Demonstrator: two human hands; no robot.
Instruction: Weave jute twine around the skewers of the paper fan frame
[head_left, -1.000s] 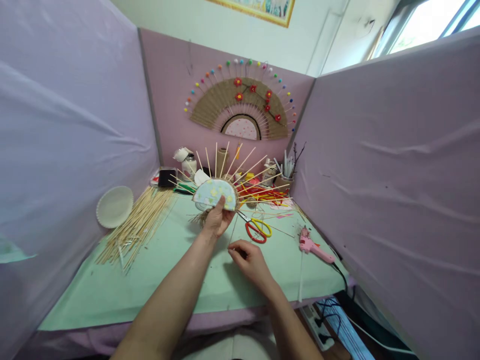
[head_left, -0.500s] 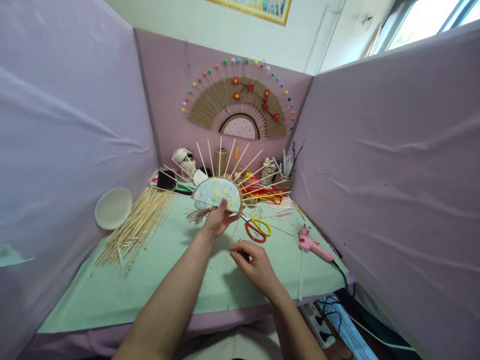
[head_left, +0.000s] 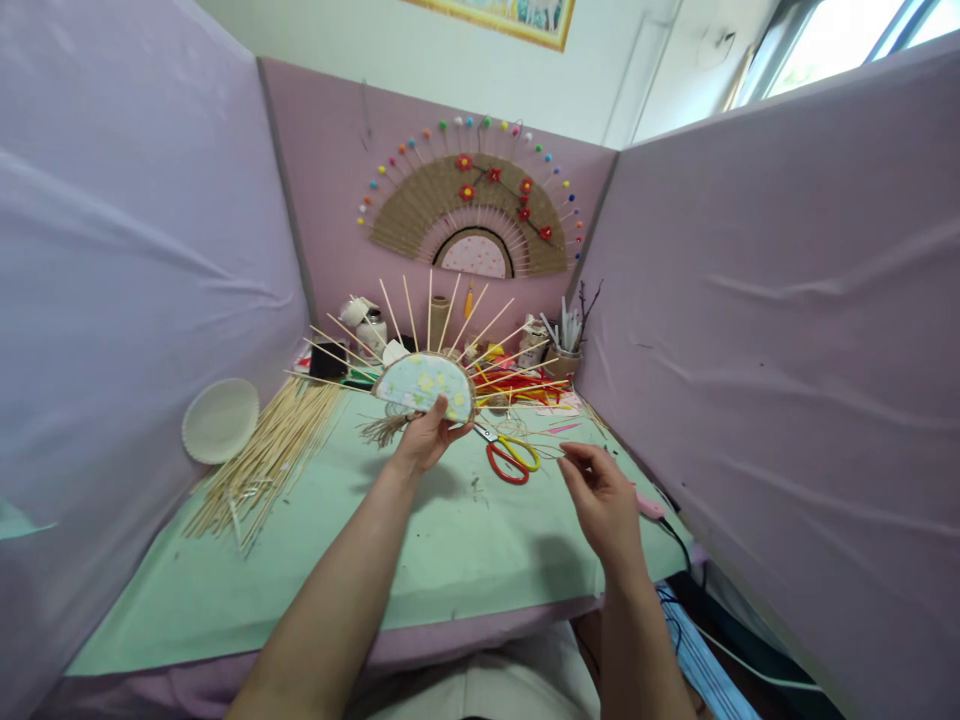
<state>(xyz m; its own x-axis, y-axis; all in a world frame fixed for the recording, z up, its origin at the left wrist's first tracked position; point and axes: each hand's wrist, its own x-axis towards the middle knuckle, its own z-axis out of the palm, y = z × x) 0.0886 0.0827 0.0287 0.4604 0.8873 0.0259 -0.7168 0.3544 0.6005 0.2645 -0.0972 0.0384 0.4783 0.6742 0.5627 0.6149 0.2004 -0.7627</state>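
My left hand (head_left: 429, 437) grips the lower edge of a half-round fan base (head_left: 420, 382) covered in pale blue floral cloth, thumb on its face. Thin wooden sticks (head_left: 448, 318) spread from its curved, brown-trimmed edge like rays. A bundle of loose twine ends (head_left: 384, 430) hangs below on the left. To the right, my right hand (head_left: 600, 490) is raised over the table, thumb and forefinger pinched on a thin strand of twine (head_left: 541, 446) that runs toward the fan base. Between the hands lie scissors (head_left: 510, 462) with one red and one yellow handle.
A pile of bamboo sticks (head_left: 262, 465) and a white scalloped plate (head_left: 220, 420) are on the left. The pink glue gun (head_left: 649, 506) is partly behind my right hand. Red pipe cleaners (head_left: 517, 384) and jars stand at the back, below a finished fan (head_left: 420, 215) on the board.
My right hand has moved right and slightly up from below the fan base, drawing the twine sideways. My left hand and the fan base stay nearly in place. The glue gun has become mostly covered.
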